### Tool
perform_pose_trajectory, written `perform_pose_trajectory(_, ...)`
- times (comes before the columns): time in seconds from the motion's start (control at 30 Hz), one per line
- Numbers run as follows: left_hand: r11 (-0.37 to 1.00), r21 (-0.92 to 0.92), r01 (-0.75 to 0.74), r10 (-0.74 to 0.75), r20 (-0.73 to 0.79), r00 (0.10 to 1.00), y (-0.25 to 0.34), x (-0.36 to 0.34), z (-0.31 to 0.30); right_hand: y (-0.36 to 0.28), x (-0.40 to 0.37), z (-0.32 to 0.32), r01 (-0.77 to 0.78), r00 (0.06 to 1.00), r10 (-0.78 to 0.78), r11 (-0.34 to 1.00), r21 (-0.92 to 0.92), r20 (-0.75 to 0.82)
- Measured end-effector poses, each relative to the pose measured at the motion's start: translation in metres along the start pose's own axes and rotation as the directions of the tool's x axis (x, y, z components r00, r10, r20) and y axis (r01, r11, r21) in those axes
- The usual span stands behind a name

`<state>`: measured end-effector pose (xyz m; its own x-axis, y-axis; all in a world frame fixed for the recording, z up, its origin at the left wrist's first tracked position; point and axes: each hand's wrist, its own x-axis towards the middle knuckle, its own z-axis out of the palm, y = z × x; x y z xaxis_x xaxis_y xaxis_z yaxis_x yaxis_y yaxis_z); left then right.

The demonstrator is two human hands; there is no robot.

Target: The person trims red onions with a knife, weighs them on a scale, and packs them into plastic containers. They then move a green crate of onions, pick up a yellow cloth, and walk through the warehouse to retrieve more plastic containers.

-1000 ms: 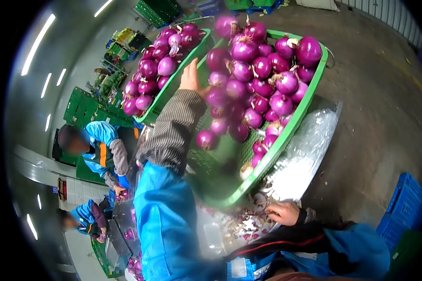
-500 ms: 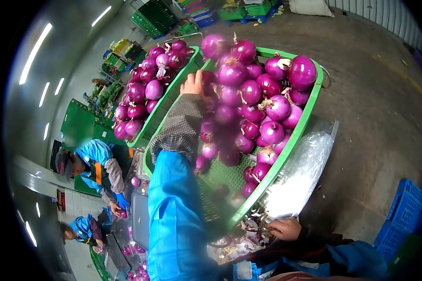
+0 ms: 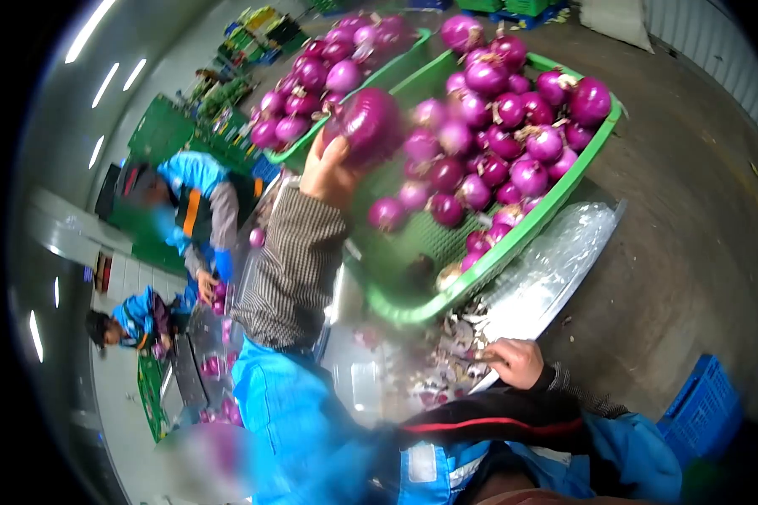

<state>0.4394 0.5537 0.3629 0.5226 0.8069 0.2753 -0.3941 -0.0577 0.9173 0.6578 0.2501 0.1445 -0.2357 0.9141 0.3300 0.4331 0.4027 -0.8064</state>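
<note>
My left hand (image 3: pixel 330 175) is raised at the near left side of a green crate (image 3: pixel 404 310), its fingers and thumb round a large red onion (image 3: pixel 369 126). The crate holds many red onions (image 3: pixel 501 139), heaped towards its far and right sides. Bare mesh floor shows at the near left. My right hand (image 3: pixel 516 362) is closed below the crate, over a pile of onion skins (image 3: pixel 455 345). A small brownish object sticks out of its fingers, too small to make out.
A second green crate of red onions (image 3: pixel 312 74) stands at the upper left. Two people (image 3: pixel 198 198) in blue sleeves handle onions at a work surface on the left. Clear plastic (image 3: pixel 564 244) lies right of the crate. A blue crate (image 3: pixel 701 412) is on the floor, lower right.
My left hand has drawn back from the onion heap and now holds a large onion. Several onions have shifted towards the near left of the crate. The view has also shifted.
</note>
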Motion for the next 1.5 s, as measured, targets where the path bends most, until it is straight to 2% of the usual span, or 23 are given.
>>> perform_pose_trajectory(0.07,0.993,-0.109,0.032,-0.033,-0.004,0.999,0.010,-0.058,0.014,-0.018,0.004,0.005,-0.028,0.999,0.030,0.998,0.064,-0.024)
perform_pose_trajectory(0.2,0.977,-0.207,0.050,-0.092,-0.200,0.975,0.016,-0.174,0.055,-0.059,0.023,0.015,-0.064,0.994,0.079,0.984,0.168,-0.080)
perform_pose_trajectory(0.27,0.951,-0.291,0.104,-0.191,-0.286,0.939,0.013,-0.223,0.064,-0.077,0.032,0.024,-0.016,0.993,0.034,0.987,0.162,-0.112)
perform_pose_trajectory(0.4,0.970,-0.102,0.220,-0.241,-0.302,0.922,-0.017,-0.309,0.024,-0.109,0.051,0.048,0.131,0.991,-0.130,0.987,0.088,-0.024)
perform_pose_trajectory(0.43,0.983,-0.054,0.176,-0.182,-0.423,0.888,-0.028,-0.334,0.023,-0.113,0.054,0.056,0.205,0.979,-0.205,0.979,0.011,0.019)
perform_pose_trajectory(0.57,0.978,0.084,0.189,-0.115,-0.535,0.837,-0.036,-0.404,0.021,-0.133,0.058,0.089,0.345,0.931,-0.322,0.929,-0.130,0.169)
perform_pose_trajectory(0.6,0.973,0.103,0.206,-0.117,-0.547,0.829,-0.032,-0.415,0.024,-0.139,0.058,0.095,0.326,0.927,-0.282,0.931,-0.162,0.246)
perform_pose_trajectory(0.67,0.961,0.146,0.236,-0.111,-0.575,0.811,-0.026,-0.436,0.031,-0.149,0.060,0.110,0.397,0.900,-0.341,0.899,-0.188,0.272)
perform_pose_trajectory(0.7,0.962,0.173,0.213,-0.084,-0.553,0.829,-0.024,-0.443,0.033,-0.151,0.062,0.119,0.469,0.872,-0.416,0.859,-0.204,0.257)
perform_pose_trajectory(0.73,0.930,0.242,0.276,-0.118,-0.516,0.849,-0.015,-0.451,0.035,-0.156,0.063,0.125,0.516,0.843,-0.457,0.835,-0.190,0.284)
perform_pose_trajectory(0.77,0.977,0.110,0.180,-0.089,-0.557,0.826,-0.030,-0.466,0.039,-0.155,0.063,0.132,0.538,0.827,-0.459,0.813,-0.221,0.324)
perform_pose_trajectory(0.8,0.943,0.212,0.257,-0.101,-0.552,0.828,-0.015,-0.468,0.043,-0.161,0.063,0.138,0.541,0.815,-0.442,0.812,-0.219,0.376)
perform_pose_trajectory(0.83,0.959,0.181,0.219,-0.084,-0.553,0.829,-0.023,-0.477,0.043,-0.166,0.061,0.144,0.566,0.797,-0.469,0.799,-0.201,0.381)
perform_pose_trajectory(0.87,0.964,0.157,0.215,-0.081,-0.594,0.800,-0.049,-0.492,0.036,-0.162,0.058,0.153,0.559,0.781,-0.446,0.812,-0.169,0.438)
perform_pose_trajectory(0.93,0.931,0.206,0.302,-0.065,-0.720,0.691,-0.024,-0.503,0.053,-0.166,0.054,0.168,0.553,0.748,-0.455,0.830,-0.073,0.483)
perform_pose_trajectory(1.0,0.858,0.297,0.418,-0.057,-0.754,0.654,-0.035,-0.517,0.051,-0.166,0.048,0.179,0.530,0.730,-0.428,0.847,-0.046,0.533)
perform_pose_trajectory(1.07,0.870,0.283,0.404,-0.037,-0.779,0.626,-0.045,-0.528,0.055,-0.176,0.040,0.182,0.489,0.722,-0.378,0.871,-0.041,0.579)
perform_pose_trajectory(1.1,0.930,0.123,0.345,-0.119,-0.790,0.602,-0.039,-0.533,0.060,-0.172,0.038,0.184,0.484,0.725,-0.358,0.873,-0.065,0.589)
perform_pose_trajectory(1.13,0.958,0.063,0.281,-0.123,-0.793,0.597,-0.041,-0.538,0.061,-0.166,0.036,0.187,0.475,0.730,-0.334,0.875,-0.091,0.596)
perform_pose_trajectory(1.2,0.945,0.116,0.306,-0.091,-0.804,0.587,-0.032,-0.541,0.067,-0.156,0.038,0.186,0.506,0.694,-0.359,0.860,-0.067,0.624)
perform_pose_trajectory(1.33,0.940,0.178,0.291,-0.015,-0.830,0.558,-0.049,-0.538,0.065,-0.153,0.037,0.182,0.465,0.707,-0.292,0.878,-0.112,0.644)
perform_pose_trajectory(1.43,0.922,0.176,0.345,-0.023,-0.864,0.503,-0.051,-0.533,0.068,-0.140,0.036,0.178,0.454,0.728,-0.296,0.884,-0.111,0.619)
perform_pose_trajectory(1.5,0.955,0.109,0.277,-0.046,-0.865,0.499,-0.059,-0.527,0.071,-0.134,0.039,0.174,0.468,0.719,-0.313,0.878,-0.099,0.621)
